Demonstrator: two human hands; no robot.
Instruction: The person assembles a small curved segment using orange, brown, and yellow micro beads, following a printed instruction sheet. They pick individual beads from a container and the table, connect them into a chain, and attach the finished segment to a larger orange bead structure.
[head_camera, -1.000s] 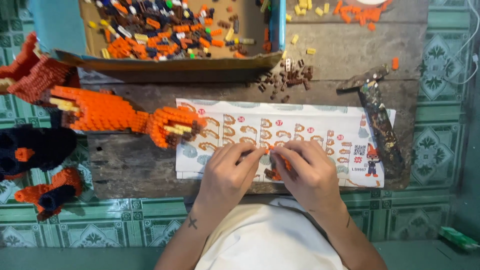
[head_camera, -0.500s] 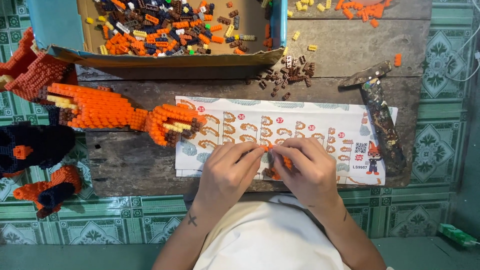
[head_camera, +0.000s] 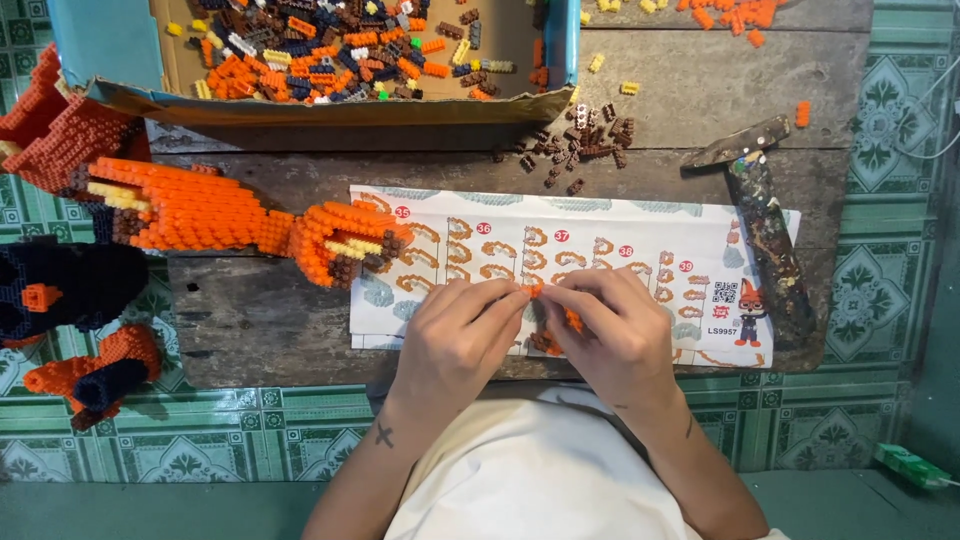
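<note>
Far left, around 9 o'clock, there's a chunky red brick build (head_camera: 55, 125) hanging off the edge of the wooden surface (head_camera: 260, 320), and below it at 8 o'clock a dark blue-black brick piece (head_camera: 70, 285) plus a smaller orange and dark one (head_camera: 95, 370) sitting on the green patterned floor tiles (head_camera: 200, 450). Reaching in from that side is a long orange brick arm with a claw end (head_camera: 240, 220), the claw resting on the left edge of the instruction sheet (head_camera: 620, 235).

Up at 11 to 12 o'clock, an open cardboard box (head_camera: 300, 105) is full of loose orange, brown, yellow and dark bricks. Just right of it, at about 1 o'clock, a little pile of brown bricks (head_camera: 580, 140) lies on the wood.

Dead centre, a bit toward 6 o'clock, both hands meet over the sheet. The left hand (head_camera: 455, 340) and right hand (head_camera: 615, 335) are pressed together fingertip to fingertip, pinching a small orange brick piece (head_camera: 538, 290) between them. More orange bits show under the right hand, can't tell if they're part of the same piece.

Over at 3 o'clock, a paint-spattered hammer (head_camera: 765, 230) lies with its handle across the right end of the sheet. A few orange bricks (head_camera: 735, 15) are scattered at 1 o'clock, top edge.
</note>
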